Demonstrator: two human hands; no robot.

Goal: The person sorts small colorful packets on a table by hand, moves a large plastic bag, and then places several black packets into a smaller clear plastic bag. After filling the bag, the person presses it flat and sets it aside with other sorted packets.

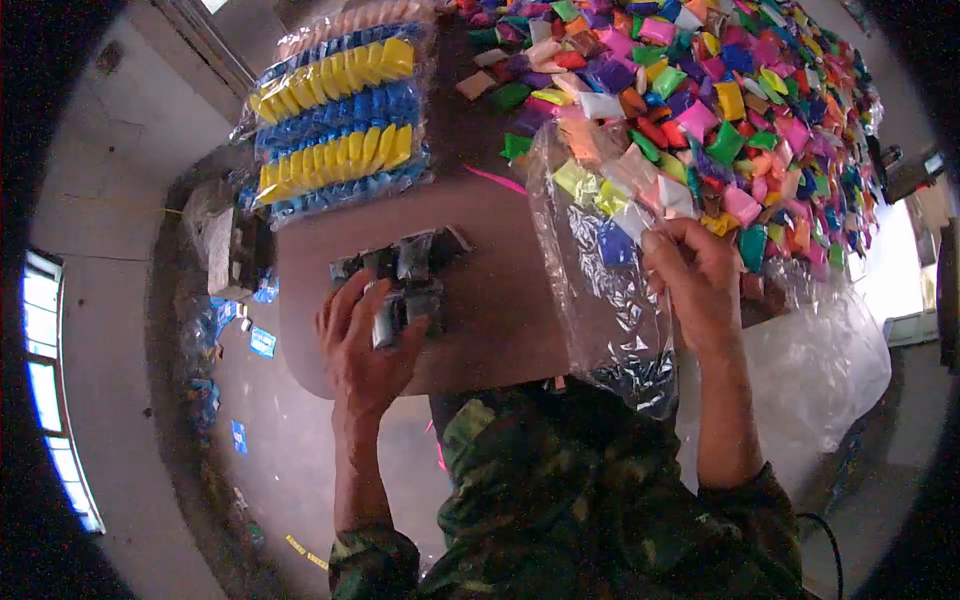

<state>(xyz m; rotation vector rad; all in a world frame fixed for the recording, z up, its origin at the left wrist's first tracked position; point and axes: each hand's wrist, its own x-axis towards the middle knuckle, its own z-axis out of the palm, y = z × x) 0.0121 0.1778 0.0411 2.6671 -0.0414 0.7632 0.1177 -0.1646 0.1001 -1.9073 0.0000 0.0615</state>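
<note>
Several black packets (415,258) lie on the brown table (490,325). Over their near side is my left hand (365,335), fingers spread and touching the packets. My right hand (700,275) is at the right, its thumb and fingers pressed together on the clear plastic bag (600,310). That bag lies flat from the colourful pile down to the table's front edge. Some coloured packets, among them a blue one (616,245), show at the bag, but whether they are inside or under it is unclear.
A big heap of multicoloured packets (700,120) covers the right back. At the back left are clear-wrapped rows of yellow and blue packets (335,150). A pink strip (495,180) lies mid-table. Translucent plastic (820,365) hangs at the right edge.
</note>
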